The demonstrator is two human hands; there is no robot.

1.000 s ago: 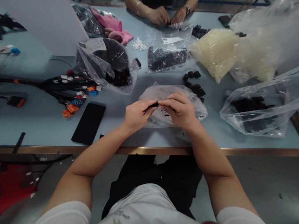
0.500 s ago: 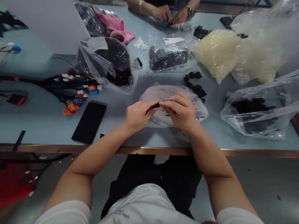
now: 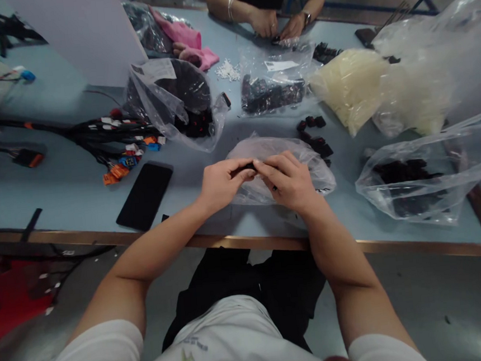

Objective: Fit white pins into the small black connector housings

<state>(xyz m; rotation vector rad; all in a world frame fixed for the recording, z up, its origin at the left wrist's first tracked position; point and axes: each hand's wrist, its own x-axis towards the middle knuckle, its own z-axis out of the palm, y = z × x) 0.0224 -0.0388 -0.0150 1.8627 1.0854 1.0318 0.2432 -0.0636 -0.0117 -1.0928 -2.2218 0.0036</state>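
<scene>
The part [image 3: 248, 167] is black. The surface [image 3: 68, 190] is pale blue with a brown edge. The phone [image 3: 144, 195] is black, the cloth [image 3: 188, 39] pink, the plugs [image 3: 117, 172] orange and blue, the shirt [image 3: 237, 338] white with a green plane print.

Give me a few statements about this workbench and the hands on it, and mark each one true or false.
1. The left hand and the right hand pinch a small black part between them. True.
2. The black phone lies to the right of the right hand. False: it lies to the left of the left hand, near the front edge of the table.
3. A clear bag lies under both hands. True.
4. The pink cloth covers the phone. False: it lies on the far side of the table, well apart from the phone.
5. Another person's hands are at the far edge. True.
</scene>
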